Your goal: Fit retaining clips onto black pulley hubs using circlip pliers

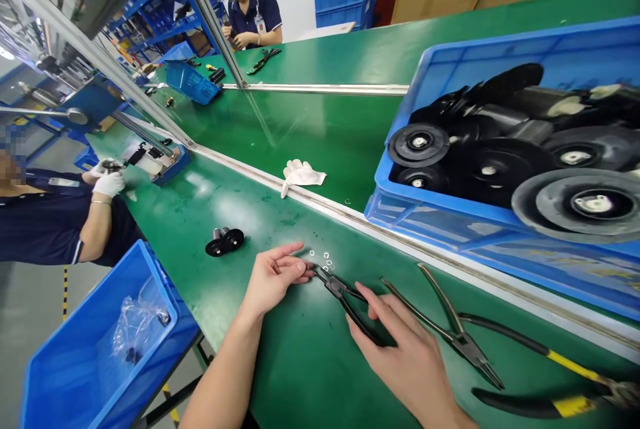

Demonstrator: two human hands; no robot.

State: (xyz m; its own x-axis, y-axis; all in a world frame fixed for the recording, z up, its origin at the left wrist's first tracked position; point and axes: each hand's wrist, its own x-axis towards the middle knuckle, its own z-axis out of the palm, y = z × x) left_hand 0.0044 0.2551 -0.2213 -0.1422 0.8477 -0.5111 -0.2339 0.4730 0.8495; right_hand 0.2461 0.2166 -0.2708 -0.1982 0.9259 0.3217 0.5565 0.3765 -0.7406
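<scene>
My right hand (400, 342) is wrapped round the dark handles of a pair of circlip pliers (336, 286), whose nose points left. At their tips my left hand (274, 277) is closed in a pinch. Whatever sits between its thumb and fingers is too small to make out. Just beyond the plier tips, several small metal rings (327, 256) lie on the green table (305, 362). To the left of them stand black wheel parts with a grey cylinder (225, 241).
Near my right hand lie another pair of pliers (457, 336) and yellow-and-black handled pliers (570, 362). A blue crate (400, 196) holds black wheels. A white glove (305, 174) rests by the metal rail (345, 212). A blue bin (75, 349) stands left. Two people (45, 216) work nearby.
</scene>
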